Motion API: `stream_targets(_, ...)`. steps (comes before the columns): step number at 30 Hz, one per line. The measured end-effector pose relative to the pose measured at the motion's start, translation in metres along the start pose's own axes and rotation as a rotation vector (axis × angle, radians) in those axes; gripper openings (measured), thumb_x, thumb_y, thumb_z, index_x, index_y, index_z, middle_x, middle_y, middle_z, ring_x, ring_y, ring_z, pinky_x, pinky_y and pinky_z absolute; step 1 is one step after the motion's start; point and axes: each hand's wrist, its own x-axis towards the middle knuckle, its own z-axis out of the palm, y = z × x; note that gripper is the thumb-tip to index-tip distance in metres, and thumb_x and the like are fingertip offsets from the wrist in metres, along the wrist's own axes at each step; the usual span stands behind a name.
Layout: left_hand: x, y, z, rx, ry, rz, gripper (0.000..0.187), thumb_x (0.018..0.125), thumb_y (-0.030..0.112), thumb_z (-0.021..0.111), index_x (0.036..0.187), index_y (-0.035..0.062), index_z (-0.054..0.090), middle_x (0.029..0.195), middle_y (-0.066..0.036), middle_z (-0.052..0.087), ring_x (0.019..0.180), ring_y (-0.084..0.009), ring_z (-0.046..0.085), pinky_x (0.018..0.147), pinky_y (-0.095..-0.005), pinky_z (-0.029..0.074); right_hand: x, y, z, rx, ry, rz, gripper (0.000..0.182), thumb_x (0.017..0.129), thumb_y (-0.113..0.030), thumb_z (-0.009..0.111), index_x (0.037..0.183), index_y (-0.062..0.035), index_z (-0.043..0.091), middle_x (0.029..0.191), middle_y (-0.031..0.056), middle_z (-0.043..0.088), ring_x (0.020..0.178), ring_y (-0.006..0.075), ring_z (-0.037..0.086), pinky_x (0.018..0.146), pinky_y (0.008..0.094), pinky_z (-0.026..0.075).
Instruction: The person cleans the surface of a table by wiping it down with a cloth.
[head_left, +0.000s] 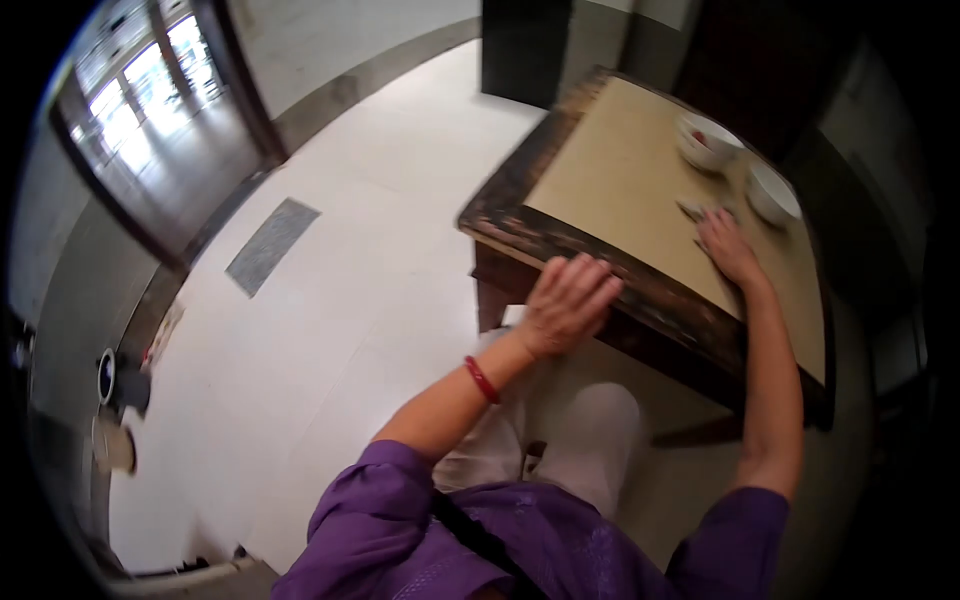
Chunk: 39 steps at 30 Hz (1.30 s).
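My left hand (568, 306) lies at the near edge of a worn wooden table (650, 282), fingers stretched over the rim and holding nothing. On the tan tabletop sheet (640, 160), my right hand (728, 246) is low with its fingers bent onto a small object (690, 210). Grey and dark bits of it show around the fingertips, but blur and the hand hide its kind. Just beyond that hand stands a white bowl (772, 196). Farther back is another white bowl (708, 142) with something reddish inside.
A dark upright box (525, 50) stands on the pale floor behind the table. A grey mat (273, 246) lies to the left, near a doorway (170, 130). Buckets (114, 444) sit along the left wall. My knees (600, 430) are close to the table's front.
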Motion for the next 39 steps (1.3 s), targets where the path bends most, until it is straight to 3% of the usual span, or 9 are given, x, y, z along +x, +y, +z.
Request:
stream_targets(1,0.002,0.002,-0.002,0.008,-0.015,-0.005,0.052,0.072,0.019,0.069,0.122,0.013,0.056,0.126,-0.01,0.051,0.117,-0.0296,0.049,0.099,-0.0477,0.033,-0.003,0.003,0.005,-0.096,-0.032,-0.02,0.048,0.098,-0.033,0.039,0.136,-0.004,0.042,0.145,0.0201,0.035,0.133,0.037,0.032,0.109,0.0434,0.027)
stream_targets(3,0.008,0.004,-0.009,0.032,-0.048,0.003,0.05,0.072,0.02,0.07,0.12,0.0129,0.057,0.124,-0.01,0.052,0.115,-0.0291,0.05,0.099,-0.0468,0.033,-0.023,-0.022,-0.012,0.318,0.062,0.256,0.054,0.097,-0.041,0.037,0.139,-0.0065,0.04,0.147,0.021,0.03,0.135,0.0355,0.03,0.111,0.0422,0.024)
stream_targets(8,0.031,-0.005,-0.025,0.054,-0.078,-0.048,0.041,0.078,0.026,0.066,0.115,0.0112,0.059,0.118,-0.01,0.055,0.112,-0.0282,0.05,0.098,-0.0453,0.031,-0.067,-0.03,-0.019,0.323,0.046,0.132,0.057,0.097,-0.044,0.036,0.14,-0.0071,0.039,0.147,0.0228,0.029,0.136,0.036,0.028,0.111,0.0404,0.022)
stream_targets(12,0.02,-0.015,-0.015,0.147,-0.078,-0.035,0.037,0.088,0.035,0.053,0.113,0.0094,0.061,0.119,-0.01,0.057,0.114,-0.0266,0.05,0.101,-0.044,0.027,-0.083,-0.038,-0.029,0.312,0.042,0.102,0.057,0.097,-0.044,0.037,0.14,-0.0068,0.039,0.147,0.0231,0.029,0.136,0.0362,0.029,0.111,0.0397,0.023)
stream_targets(22,0.009,-0.021,0.003,0.211,0.037,-0.002,0.04,0.093,0.039,0.044,0.112,0.0096,0.063,0.119,-0.009,0.06,0.113,-0.0257,0.051,0.102,-0.0416,0.026,0.014,0.017,-0.001,0.352,0.003,0.382,0.064,0.092,-0.057,0.03,0.144,-0.0196,0.035,0.151,0.0157,0.026,0.14,0.0305,0.023,0.113,0.0433,0.018)
stream_targets(28,0.007,-0.02,0.005,0.208,0.058,0.003,0.039,0.093,0.037,0.044,0.111,0.009,0.063,0.118,-0.009,0.06,0.113,-0.0265,0.052,0.101,-0.0424,0.028,0.037,0.013,-0.004,0.361,-0.013,0.508,0.063,0.091,-0.054,0.031,0.146,-0.0214,0.032,0.153,0.0145,0.022,0.141,0.0299,0.02,0.114,0.0467,0.015)
stream_targets(32,0.008,-0.021,0.003,0.194,0.028,0.006,0.037,0.092,0.034,0.046,0.115,0.009,0.061,0.122,-0.009,0.058,0.115,-0.027,0.05,0.101,-0.0432,0.027,0.008,-0.01,-0.024,0.328,-0.08,0.462,0.064,0.093,-0.055,0.03,0.145,-0.0194,0.032,0.15,0.0199,0.025,0.141,0.0315,0.02,0.113,0.0452,0.016)
stream_targets(36,0.006,-0.021,-0.002,0.163,-0.018,-0.001,0.036,0.092,0.032,0.047,0.117,0.0091,0.06,0.124,-0.009,0.057,0.117,-0.0274,0.049,0.102,-0.0436,0.027,-0.05,-0.021,-0.017,0.278,-0.037,0.255,0.06,0.096,-0.047,0.034,0.144,-0.0113,0.033,0.148,0.0232,0.026,0.14,0.0339,0.021,0.112,0.044,0.018)
stream_targets(39,0.006,-0.02,-0.004,0.153,-0.037,-0.016,0.036,0.092,0.032,0.048,0.118,0.0091,0.059,0.126,-0.009,0.057,0.119,-0.0274,0.048,0.103,-0.0435,0.026,-0.103,-0.03,-0.023,0.337,-0.025,0.18,0.061,0.096,-0.051,0.033,0.145,-0.0152,0.031,0.15,0.0222,0.022,0.14,0.0355,0.019,0.113,0.0473,0.014)
